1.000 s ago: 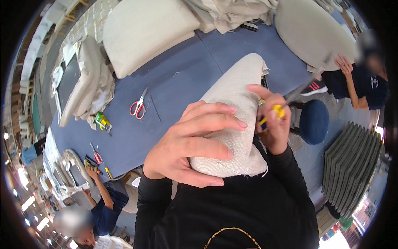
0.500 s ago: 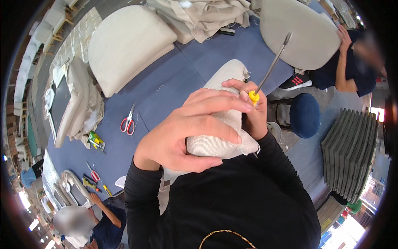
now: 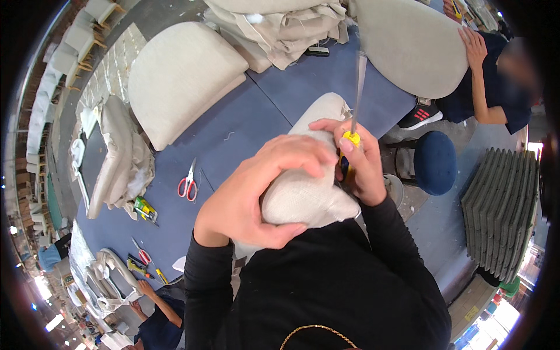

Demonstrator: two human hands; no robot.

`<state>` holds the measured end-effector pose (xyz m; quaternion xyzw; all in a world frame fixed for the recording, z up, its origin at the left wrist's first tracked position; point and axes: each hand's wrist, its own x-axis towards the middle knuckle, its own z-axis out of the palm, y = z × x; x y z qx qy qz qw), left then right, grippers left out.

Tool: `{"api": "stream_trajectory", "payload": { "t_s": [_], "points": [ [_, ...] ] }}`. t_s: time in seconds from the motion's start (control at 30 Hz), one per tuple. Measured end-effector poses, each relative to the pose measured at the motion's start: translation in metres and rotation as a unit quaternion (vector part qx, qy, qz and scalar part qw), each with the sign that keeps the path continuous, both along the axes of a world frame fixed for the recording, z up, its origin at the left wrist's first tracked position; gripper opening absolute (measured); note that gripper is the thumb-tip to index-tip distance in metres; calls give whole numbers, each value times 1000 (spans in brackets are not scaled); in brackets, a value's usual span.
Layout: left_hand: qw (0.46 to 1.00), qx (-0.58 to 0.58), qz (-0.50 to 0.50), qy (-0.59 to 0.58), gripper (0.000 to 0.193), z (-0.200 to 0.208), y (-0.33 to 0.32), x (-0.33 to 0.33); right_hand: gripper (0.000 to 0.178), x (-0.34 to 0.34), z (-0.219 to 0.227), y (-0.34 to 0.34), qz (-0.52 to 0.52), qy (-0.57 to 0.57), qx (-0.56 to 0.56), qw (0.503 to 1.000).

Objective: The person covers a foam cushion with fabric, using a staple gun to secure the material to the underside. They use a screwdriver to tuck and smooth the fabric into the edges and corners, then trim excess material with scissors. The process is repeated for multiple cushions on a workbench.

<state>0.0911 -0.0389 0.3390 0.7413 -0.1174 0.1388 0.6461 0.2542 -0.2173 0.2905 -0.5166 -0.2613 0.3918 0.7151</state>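
Note:
My left hand (image 3: 256, 192) curves over a cream fabric-covered padded piece (image 3: 309, 201), its thumb along the near side and its fingers bent across the top. In my right hand (image 3: 367, 166) is a screwdriver (image 3: 352, 137) with a yellow and dark handle. Its long metal shaft points up and away from me, smeared by motion toward the tip. The right index finger and thumb lie close to the cloth, and the handle's lower part is hidden in the palm. The padded piece's far end rests over the blue table (image 3: 233, 157); a folded corner sticks out on the right.
Red-handled scissors (image 3: 188, 188) and a green-yellow box (image 3: 144, 209) lie left. Large cream cushions (image 3: 184, 81) and piled fabric (image 3: 280, 32) occupy the far side. A blue stool (image 3: 434, 162) and stacked dark panels (image 3: 501, 216) stand right. Co-workers are at far right and lower left.
The screwdriver's shaft has swung from leaning right to nearly upright. My left fingers have bent and drawn back over the fabric. The scene has shifted slightly in view.

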Motion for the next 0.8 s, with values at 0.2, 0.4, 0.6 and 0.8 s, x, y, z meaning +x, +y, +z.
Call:
{"api": "stream_trajectory", "payload": {
  "t_s": [0.2, 0.4, 0.6, 0.8],
  "points": [
    [972, -195, 46, 127, 49, 17, 9, -28, 61, 21, 63, 3, 153, 30, 11, 988],
    [953, 115, 266, 93, 22, 42, -8, 1, 82, -2, 72, 41, 261, 50, 36, 963],
    [935, 81, 343, 28, 9, 31, -9, 1, 52, -11, 45, 49, 212, 75, 52, 973],
    [946, -230, 217, -69, 13, 15, 4, -30, 30, -15, 26, 52, 43, 104, 29, 993]
  ]
}}
